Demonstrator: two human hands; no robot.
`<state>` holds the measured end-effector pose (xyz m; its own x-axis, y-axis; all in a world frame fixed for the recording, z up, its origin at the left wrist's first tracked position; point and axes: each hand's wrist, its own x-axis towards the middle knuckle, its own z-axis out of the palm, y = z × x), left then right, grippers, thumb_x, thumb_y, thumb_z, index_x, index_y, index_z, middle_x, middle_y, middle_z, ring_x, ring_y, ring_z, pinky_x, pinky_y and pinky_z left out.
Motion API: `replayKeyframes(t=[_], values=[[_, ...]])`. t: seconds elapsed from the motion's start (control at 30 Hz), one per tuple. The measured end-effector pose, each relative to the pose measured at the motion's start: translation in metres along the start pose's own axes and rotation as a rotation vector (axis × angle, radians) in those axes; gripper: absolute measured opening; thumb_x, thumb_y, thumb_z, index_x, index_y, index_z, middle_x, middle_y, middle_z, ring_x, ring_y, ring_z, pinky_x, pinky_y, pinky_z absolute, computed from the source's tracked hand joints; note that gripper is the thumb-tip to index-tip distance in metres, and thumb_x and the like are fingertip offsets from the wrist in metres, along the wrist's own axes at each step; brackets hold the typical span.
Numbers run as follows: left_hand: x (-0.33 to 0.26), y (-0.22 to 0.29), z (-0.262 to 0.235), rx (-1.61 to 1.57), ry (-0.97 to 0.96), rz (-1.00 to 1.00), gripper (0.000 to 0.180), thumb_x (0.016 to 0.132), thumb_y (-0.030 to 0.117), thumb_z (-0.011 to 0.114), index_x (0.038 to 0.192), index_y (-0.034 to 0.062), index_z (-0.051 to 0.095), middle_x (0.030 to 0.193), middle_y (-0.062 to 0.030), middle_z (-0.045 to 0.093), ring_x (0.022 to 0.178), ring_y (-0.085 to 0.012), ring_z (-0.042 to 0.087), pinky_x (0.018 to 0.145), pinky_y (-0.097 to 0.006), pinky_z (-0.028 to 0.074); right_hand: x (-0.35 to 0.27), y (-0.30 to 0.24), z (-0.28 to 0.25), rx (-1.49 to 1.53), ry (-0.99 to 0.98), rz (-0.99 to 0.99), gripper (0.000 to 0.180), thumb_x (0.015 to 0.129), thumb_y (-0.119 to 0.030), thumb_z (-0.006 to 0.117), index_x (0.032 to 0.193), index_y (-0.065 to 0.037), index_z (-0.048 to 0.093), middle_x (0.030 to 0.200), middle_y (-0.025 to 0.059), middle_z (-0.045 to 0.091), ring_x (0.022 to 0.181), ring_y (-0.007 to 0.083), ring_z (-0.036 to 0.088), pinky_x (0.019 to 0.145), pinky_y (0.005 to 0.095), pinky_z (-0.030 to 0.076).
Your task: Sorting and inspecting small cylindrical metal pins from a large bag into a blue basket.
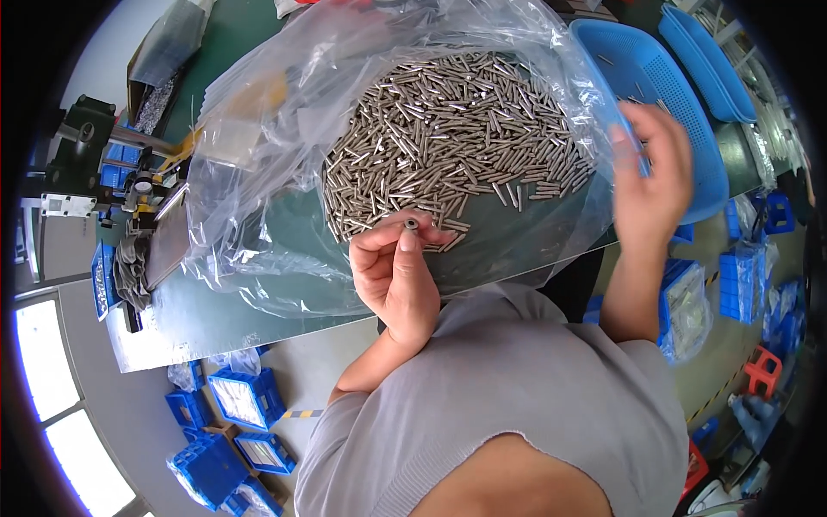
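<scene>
Many small silvery metal pins (457, 129) lie in a wide heap on clear plastic sheeting (293, 172) over the green table. At the near edge of the heap, my left hand (396, 280) pinches one metal pin (412, 225) between thumb and fingers. Its round end faces up and shows a dark centre. My right hand (656, 172) is over the near left rim of a blue perforated basket (702, 142). Its thumb and index finger are curved and apart, with nothing visible between them. A few pins lie in the basket, partly hidden by this hand.
A second blue basket (711, 65) stands beyond the first. At the left of the table is a dark machine (82, 146) with a metal shaft. Blue crates (245, 396) stand on the floor at both sides, and a red stool (763, 370) is at the right.
</scene>
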<state>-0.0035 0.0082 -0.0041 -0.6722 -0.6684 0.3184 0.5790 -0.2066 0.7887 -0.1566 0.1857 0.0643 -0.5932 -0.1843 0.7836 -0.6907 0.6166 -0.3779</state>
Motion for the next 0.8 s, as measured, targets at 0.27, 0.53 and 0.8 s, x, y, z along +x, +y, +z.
replayKeyframes(t=[0.27,0.53,0.8], values=[[0.002,0.011,0.002,0.094,-0.046,0.342,0.011,0.093,-0.002,0.048,0.103,-0.0002,0.045,0.097,-0.0247,0.058,0.070,-0.0213,0.059,0.061,-0.033,0.054,-0.057,-0.074,0.056,0.553,-0.664,-0.393,0.015,0.072,-0.014,0.070,0.084,-0.011,0.063,0.090,0.0022,0.054,0.080,0.0216,0.054,0.067,0.0341,0.047],[0.000,0.015,0.006,0.107,-0.013,0.249,0.010,0.094,0.004,0.051,0.104,0.0034,0.050,0.094,-0.0189,0.058,0.072,-0.0184,0.055,0.060,-0.031,0.051,-0.063,-0.082,0.069,0.384,-0.634,-0.422,0.011,0.074,-0.023,0.065,0.078,-0.014,0.060,0.089,-0.0001,0.049,0.085,0.0189,0.053,0.069,0.0338,0.046],[0.001,0.006,-0.007,0.075,0.005,0.090,0.012,0.094,0.004,0.051,0.106,0.0041,0.050,0.100,-0.0185,0.060,0.077,-0.0204,0.058,0.061,-0.032,0.051,-0.042,-0.043,0.055,0.141,-0.626,-0.404,0.010,0.075,-0.016,0.061,0.084,-0.013,0.064,0.087,0.0026,0.052,0.085,0.0206,0.055,0.069,0.0337,0.048]])
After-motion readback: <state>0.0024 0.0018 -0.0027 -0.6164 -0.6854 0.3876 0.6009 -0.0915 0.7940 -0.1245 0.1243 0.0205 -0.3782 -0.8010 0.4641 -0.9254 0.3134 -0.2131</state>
